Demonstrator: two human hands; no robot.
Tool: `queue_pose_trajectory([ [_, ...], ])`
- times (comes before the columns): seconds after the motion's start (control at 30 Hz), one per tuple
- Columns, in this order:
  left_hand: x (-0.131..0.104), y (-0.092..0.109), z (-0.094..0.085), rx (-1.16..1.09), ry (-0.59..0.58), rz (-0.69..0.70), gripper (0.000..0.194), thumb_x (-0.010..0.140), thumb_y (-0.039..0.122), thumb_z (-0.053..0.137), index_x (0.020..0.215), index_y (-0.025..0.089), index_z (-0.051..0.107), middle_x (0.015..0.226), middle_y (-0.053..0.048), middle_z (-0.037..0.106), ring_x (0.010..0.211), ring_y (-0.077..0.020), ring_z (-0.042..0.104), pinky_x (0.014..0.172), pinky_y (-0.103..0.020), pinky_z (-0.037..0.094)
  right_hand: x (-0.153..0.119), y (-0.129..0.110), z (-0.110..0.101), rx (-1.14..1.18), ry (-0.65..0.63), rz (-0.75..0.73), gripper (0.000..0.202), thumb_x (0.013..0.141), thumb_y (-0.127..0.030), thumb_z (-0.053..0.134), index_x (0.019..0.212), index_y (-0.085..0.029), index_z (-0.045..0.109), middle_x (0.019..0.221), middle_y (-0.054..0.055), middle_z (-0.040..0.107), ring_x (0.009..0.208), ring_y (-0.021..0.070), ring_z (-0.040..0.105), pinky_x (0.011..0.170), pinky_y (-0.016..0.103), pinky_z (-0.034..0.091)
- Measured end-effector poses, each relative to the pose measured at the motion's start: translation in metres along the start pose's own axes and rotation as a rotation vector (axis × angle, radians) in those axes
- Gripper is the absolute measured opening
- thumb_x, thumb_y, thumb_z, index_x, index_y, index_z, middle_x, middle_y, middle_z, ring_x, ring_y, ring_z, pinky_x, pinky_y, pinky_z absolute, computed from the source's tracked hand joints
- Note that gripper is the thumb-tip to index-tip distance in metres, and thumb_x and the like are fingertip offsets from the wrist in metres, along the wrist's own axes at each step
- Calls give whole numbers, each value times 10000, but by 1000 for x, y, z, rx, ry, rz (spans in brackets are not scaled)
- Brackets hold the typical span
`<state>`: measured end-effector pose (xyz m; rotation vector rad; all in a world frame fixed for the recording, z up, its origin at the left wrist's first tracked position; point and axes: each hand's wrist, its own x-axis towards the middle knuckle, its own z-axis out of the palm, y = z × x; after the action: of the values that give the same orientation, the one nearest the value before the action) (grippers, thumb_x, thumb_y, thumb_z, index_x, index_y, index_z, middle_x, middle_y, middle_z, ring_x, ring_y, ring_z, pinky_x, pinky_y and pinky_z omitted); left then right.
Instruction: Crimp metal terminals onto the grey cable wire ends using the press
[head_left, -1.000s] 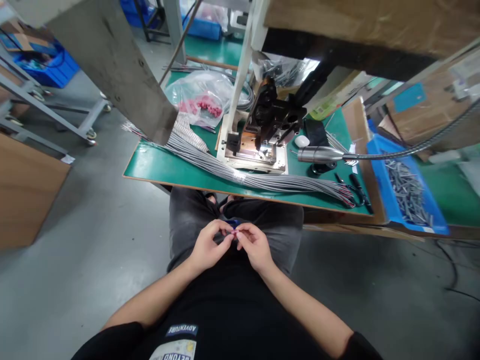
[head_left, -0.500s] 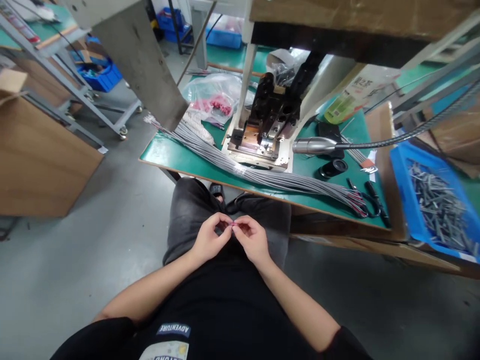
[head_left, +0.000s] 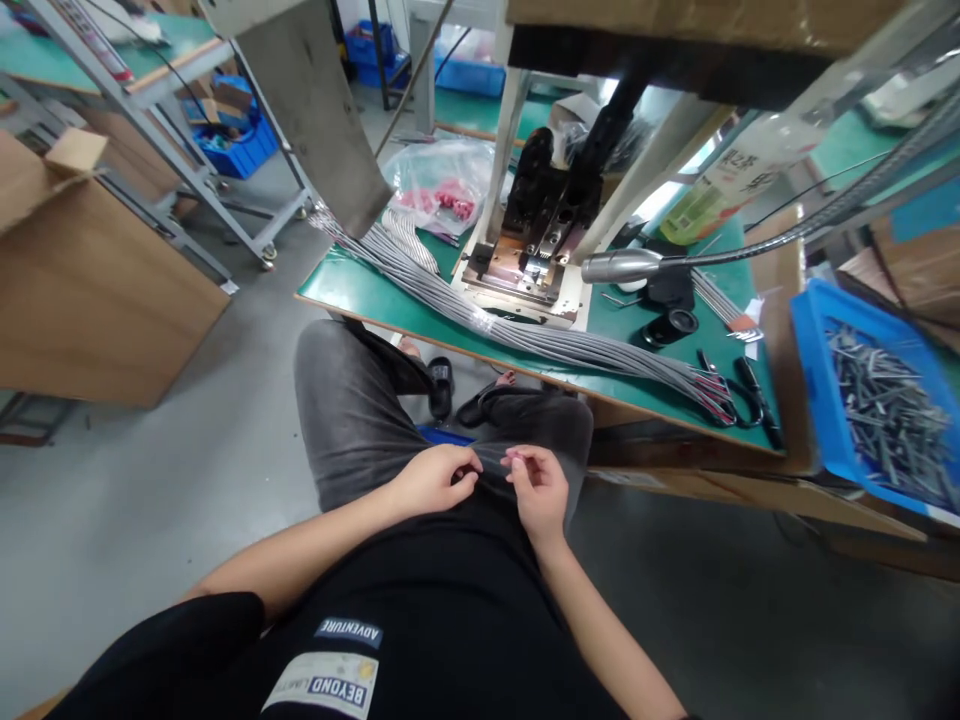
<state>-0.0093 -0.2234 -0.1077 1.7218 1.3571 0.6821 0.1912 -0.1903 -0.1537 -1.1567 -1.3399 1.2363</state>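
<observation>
Over my lap, my left hand point(head_left: 439, 480) has its fingers loosely curled. Its thumb stands a little away from the fingertips, and nothing shows between them. To its right, my right hand point(head_left: 541, 492) pinches a small pink piece point(head_left: 511, 459) between thumb and fingers; the piece is too small to make out in detail. A gap separates the two hands. Beyond them, a long bundle of grey cables point(head_left: 525, 335) with pink and white wire ends lies along the front of the green table point(head_left: 330, 280).
A press-like machine point(head_left: 536, 260) stands behind the cables, beside a clear bag of pink parts point(head_left: 442, 190). A bendable lamp point(head_left: 622, 266), a black cylinder point(head_left: 669, 327) and a bottle point(head_left: 720, 190) are on its right. A blue bin point(head_left: 817, 400) holds short grey pieces. Cardboard box point(head_left: 97, 300) at left.
My hands, touching at the fingertips before, have come apart; the right has moved rightward with the pink piece. My legs have spread wider, and the view has shifted slightly.
</observation>
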Motion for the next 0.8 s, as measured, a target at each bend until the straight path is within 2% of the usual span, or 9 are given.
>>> queue_pose_trajectory([
  [0.2, 10, -3, -1, 98, -128, 39, 207, 872, 206, 566, 1021, 201, 711, 928, -54, 744, 844, -206, 673, 792, -303, 495, -11, 0, 3, -3, 49, 26, 178, 900, -375, 692, 956, -212, 645, 966, 61, 705, 802, 201, 719, 663, 325, 604],
  [0.4, 25, -8, -3, 124, -225, 99, 195, 847, 210, 595, 987, 207, 731, 878, -40, 751, 800, -197, 676, 733, -279, 491, -15, -5, 2, -43, 117, 56, 162, 904, -368, 694, 937, -213, 663, 929, 57, 714, 766, 200, 720, 618, 301, 590],
  [0.8, 20, -23, -13, 23, -183, 55, 211, 876, 208, 564, 1015, 206, 722, 923, -37, 753, 820, -185, 673, 744, -277, 483, 6, -3, 20, -74, 76, 179, 304, 867, -487, 718, 924, -197, 646, 876, 69, 728, 713, 201, 727, 540, 266, 557],
])
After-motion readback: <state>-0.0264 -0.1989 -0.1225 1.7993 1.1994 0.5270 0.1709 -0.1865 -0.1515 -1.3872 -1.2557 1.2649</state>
